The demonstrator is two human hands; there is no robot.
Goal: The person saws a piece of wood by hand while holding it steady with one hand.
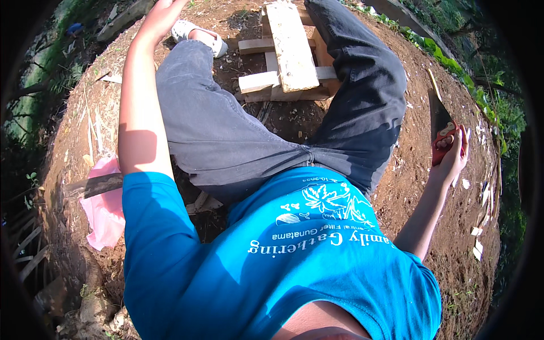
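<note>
At the right, my right hand (455, 156) is closed round the red handle of a hand saw (440, 116). Its dark blade points away from me, over the soil. My left arm stretches far forward on the left, and my left hand (165, 12) is cut by the upper edge, so its fingers are mostly out of sight. Between my legs a pale wooden plank (292, 48) lies lengthwise on top of a low wooden frame (259, 82) made of crosspieces. Neither hand touches the plank.
My legs in grey trousers (218, 107) flank the frame, with one shoe (198, 37) on the soil at the far left. A pink cloth or bag (105, 224) lies beside my left arm under a dark strip (93, 186). Wood chips (477, 248) dot the ground; greenery (447, 59) borders it.
</note>
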